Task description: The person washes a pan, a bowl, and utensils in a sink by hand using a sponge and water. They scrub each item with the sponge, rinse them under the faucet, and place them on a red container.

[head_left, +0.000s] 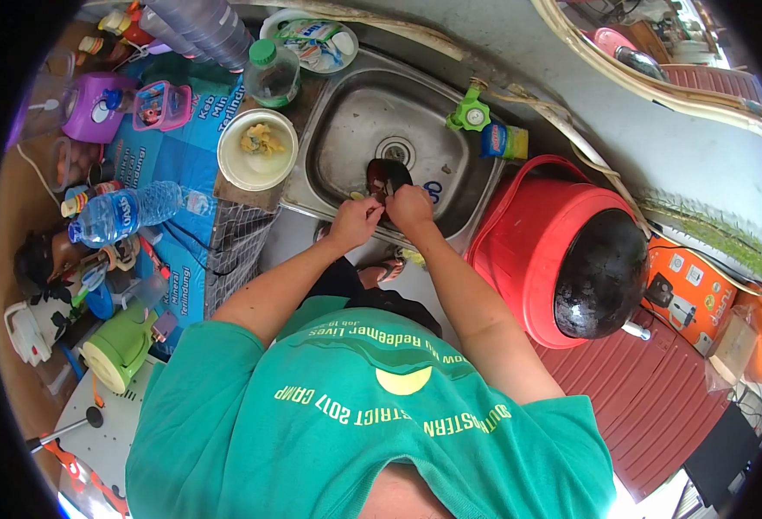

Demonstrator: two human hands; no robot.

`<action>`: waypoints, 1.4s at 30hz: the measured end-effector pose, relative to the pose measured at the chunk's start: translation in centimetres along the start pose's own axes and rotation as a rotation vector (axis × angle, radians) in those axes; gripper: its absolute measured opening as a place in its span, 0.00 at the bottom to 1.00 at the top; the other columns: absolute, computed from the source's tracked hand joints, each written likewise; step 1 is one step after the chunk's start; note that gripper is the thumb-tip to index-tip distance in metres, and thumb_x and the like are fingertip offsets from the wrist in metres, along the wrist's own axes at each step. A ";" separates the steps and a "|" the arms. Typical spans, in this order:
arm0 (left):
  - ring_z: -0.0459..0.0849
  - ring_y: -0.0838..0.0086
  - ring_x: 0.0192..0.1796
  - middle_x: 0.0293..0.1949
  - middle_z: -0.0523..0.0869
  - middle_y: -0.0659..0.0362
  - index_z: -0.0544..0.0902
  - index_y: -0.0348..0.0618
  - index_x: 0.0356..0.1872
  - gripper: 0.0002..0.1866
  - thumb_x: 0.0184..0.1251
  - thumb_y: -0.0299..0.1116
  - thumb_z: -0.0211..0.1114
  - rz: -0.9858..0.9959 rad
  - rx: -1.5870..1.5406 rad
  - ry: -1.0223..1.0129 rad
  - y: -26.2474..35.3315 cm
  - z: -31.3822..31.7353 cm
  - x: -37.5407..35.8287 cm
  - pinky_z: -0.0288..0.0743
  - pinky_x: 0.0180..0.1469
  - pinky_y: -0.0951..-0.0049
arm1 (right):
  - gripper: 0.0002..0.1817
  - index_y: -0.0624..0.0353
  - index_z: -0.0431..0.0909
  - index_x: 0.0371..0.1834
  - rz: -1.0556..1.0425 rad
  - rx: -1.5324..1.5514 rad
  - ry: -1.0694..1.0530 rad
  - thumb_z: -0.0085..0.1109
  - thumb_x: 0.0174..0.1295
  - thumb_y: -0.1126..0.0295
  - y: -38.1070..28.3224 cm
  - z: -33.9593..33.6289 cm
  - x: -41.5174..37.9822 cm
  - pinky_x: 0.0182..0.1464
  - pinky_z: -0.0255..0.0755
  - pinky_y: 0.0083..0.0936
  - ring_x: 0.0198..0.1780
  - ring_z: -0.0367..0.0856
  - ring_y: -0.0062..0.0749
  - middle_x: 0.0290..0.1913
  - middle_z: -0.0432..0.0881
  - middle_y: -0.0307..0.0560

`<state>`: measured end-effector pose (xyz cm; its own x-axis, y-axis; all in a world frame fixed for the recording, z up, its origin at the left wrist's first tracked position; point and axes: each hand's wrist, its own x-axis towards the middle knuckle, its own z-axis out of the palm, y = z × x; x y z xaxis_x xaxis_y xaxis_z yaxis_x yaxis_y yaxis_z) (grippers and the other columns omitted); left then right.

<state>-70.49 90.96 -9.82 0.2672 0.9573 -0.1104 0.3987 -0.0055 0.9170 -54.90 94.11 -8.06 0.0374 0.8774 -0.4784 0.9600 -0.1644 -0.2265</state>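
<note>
Both my hands meet over the near edge of a steel sink point(329, 130). My left hand point(356, 221) is closed, fingertips pinched together beside a dark, reddish-black object point(388, 173) whose kind I cannot make out. Around the near part of that object my right hand point(409, 208) has its fingers bent. A small yellow-green piece point(358, 196) shows by my left fingertips. The drain point(395, 151) lies just beyond the dark object. To the right in the basin is a blue looped item point(433, 190), perhaps scissor handles.
Left of the sink stand a white bowl point(227, 169) with yellowish pieces and a green-capped bottle point(274, 73). A plate point(344, 54) is behind. A green tap point(470, 112), a sponge packet point(504, 140) and a large red bucket point(510, 251) are on the right.
</note>
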 end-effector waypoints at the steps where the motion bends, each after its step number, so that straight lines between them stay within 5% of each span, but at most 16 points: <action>1: 0.84 0.54 0.25 0.23 0.84 0.46 0.85 0.36 0.33 0.07 0.63 0.31 0.67 0.009 0.006 -0.008 0.5 -0.1 0.1 0.75 0.29 0.62 | 0.15 0.65 0.87 0.29 0.020 0.011 0.002 0.60 0.54 0.62 0.3 -0.2 0.0 0.49 0.79 0.45 0.42 0.86 0.58 0.35 0.86 0.64; 5: 0.84 0.51 0.27 0.25 0.84 0.45 0.85 0.38 0.35 0.07 0.63 0.31 0.67 -0.027 0.039 -0.039 2.2 -0.1 0.6 0.76 0.31 0.59 | 0.17 0.66 0.86 0.28 0.041 0.024 0.088 0.58 0.52 0.61 2.6 -1.1 0.0 0.48 0.80 0.45 0.37 0.85 0.61 0.31 0.85 0.65; 9: 0.84 0.50 0.34 0.30 0.87 0.48 0.84 0.38 0.34 0.06 0.62 0.31 0.66 0.203 0.111 0.044 3.2 -0.5 1.1 0.76 0.40 0.56 | 0.20 0.67 0.86 0.27 0.085 0.231 0.128 0.59 0.52 0.57 6.5 -2.5 -0.8 0.45 0.81 0.41 0.30 0.85 0.59 0.27 0.84 0.65; 12: 0.85 0.53 0.36 0.33 0.88 0.49 0.86 0.39 0.36 0.06 0.62 0.29 0.66 0.379 0.185 0.036 4.5 -1.6 1.8 0.76 0.44 0.57 | 0.20 0.71 0.83 0.22 0.159 0.645 0.147 0.61 0.56 0.61 10.0 -0.6 -1.5 0.35 0.83 0.40 0.21 0.84 0.50 0.20 0.82 0.62; 14: 0.85 0.54 0.37 0.34 0.88 0.49 0.87 0.40 0.38 0.07 0.62 0.29 0.66 0.460 0.194 0.019 5.6 -2.6 2.5 0.76 0.45 0.57 | 0.18 0.74 0.80 0.18 0.239 1.261 0.118 0.62 0.60 0.68 11.1 0.7 -2.0 0.28 0.83 0.36 0.20 0.83 0.40 0.18 0.81 0.57; 17: 0.85 0.56 0.36 0.32 0.88 0.50 0.87 0.40 0.37 0.06 0.63 0.28 0.66 0.560 0.235 0.006 7.2 -3.8 3.4 0.76 0.43 0.58 | 0.16 0.75 0.78 0.18 0.275 1.559 0.134 0.59 0.62 0.75 11.3 0.5 -3.3 0.25 0.84 0.34 0.20 0.82 0.36 0.19 0.79 0.53; 19: 0.85 0.57 0.36 0.31 0.88 0.51 0.88 0.40 0.37 0.06 0.64 0.29 0.65 0.386 0.206 -0.037 8.2 -4.5 4.0 0.77 0.42 0.60 | 0.15 0.75 0.78 0.19 0.269 1.599 0.144 0.60 0.61 0.74 12.0 0.9 -3.4 0.26 0.84 0.34 0.20 0.82 0.36 0.19 0.79 0.53; 24: 0.85 0.60 0.32 0.29 0.88 0.52 0.88 0.39 0.37 0.07 0.66 0.31 0.65 0.489 0.298 -0.078 12.7 -6.7 5.9 0.77 0.41 0.63 | 0.15 0.75 0.78 0.18 0.269 1.618 0.150 0.60 0.59 0.73 11.6 -1.4 -5.4 0.26 0.85 0.34 0.18 0.80 0.35 0.18 0.78 0.52; 27: 0.85 0.62 0.27 0.26 0.87 0.52 0.87 0.38 0.36 0.08 0.66 0.32 0.65 0.361 0.231 -0.147 14.6 -6.3 6.6 0.77 0.36 0.66 | 0.14 0.78 0.81 0.31 0.204 1.620 0.072 0.55 0.64 0.73 12.3 -1.3 -5.3 0.31 0.85 0.33 0.26 0.86 0.39 0.28 0.85 0.58; 31: 0.85 0.67 0.23 0.22 0.85 0.53 0.87 0.36 0.36 0.09 0.67 0.32 0.64 0.153 0.036 -0.112 15.6 -5.5 7.3 0.75 0.27 0.70 | 0.14 0.73 0.79 0.22 0.237 1.681 0.145 0.58 0.60 0.72 11.3 -2.7 -6.5 0.28 0.84 0.33 0.23 0.83 0.36 0.22 0.81 0.54; 35: 0.84 0.64 0.24 0.22 0.85 0.54 0.87 0.37 0.36 0.09 0.67 0.32 0.65 0.240 -0.011 -0.009 17.3 -4.9 6.5 0.75 0.30 0.68 | 0.15 0.70 0.76 0.16 0.310 1.757 0.212 0.60 0.57 0.72 10.0 -4.5 -8.0 0.26 0.84 0.34 0.19 0.81 0.36 0.17 0.77 0.50; 37: 0.84 0.63 0.30 0.24 0.85 0.56 0.87 0.38 0.38 0.07 0.63 0.30 0.67 0.654 0.322 0.015 18.4 -5.3 5.9 0.76 0.38 0.67 | 0.15 0.68 0.74 0.15 0.336 1.827 0.208 0.60 0.57 0.72 9.8 -4.7 -8.1 0.27 0.84 0.36 0.20 0.81 0.36 0.17 0.76 0.49; 38: 0.84 0.63 0.30 0.24 0.85 0.56 0.87 0.38 0.38 0.07 0.63 0.30 0.67 0.663 0.323 0.007 18.4 -5.2 5.6 0.76 0.38 0.67 | 0.14 0.68 0.74 0.15 0.355 1.867 0.224 0.60 0.57 0.73 9.5 -4.7 -8.1 0.27 0.85 0.36 0.20 0.81 0.36 0.17 0.76 0.49; 40: 0.82 0.64 0.35 0.28 0.83 0.58 0.85 0.38 0.40 0.11 0.57 0.30 0.69 1.014 0.574 -0.361 18.1 -4.8 5.2 0.74 0.46 0.64 | 0.14 0.68 0.74 0.16 0.369 1.910 0.247 0.60 0.57 0.73 8.9 -5.2 -8.2 0.27 0.85 0.37 0.20 0.81 0.36 0.17 0.75 0.48; 42: 0.81 0.64 0.37 0.29 0.81 0.58 0.84 0.37 0.41 0.13 0.55 0.31 0.69 1.059 0.586 -0.406 17.9 -3.6 4.2 0.73 0.47 0.63 | 0.13 0.70 0.75 0.17 0.429 1.934 0.234 0.61 0.56 0.73 8.6 -6.0 -8.3 0.27 0.85 0.39 0.20 0.80 0.36 0.18 0.75 0.49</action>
<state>-65.37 95.88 7.51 0.8970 0.2509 0.3638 0.1256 -0.9340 0.3345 -45.33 88.15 -0.97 0.3245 0.6597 -0.6778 -0.6324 -0.3816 -0.6741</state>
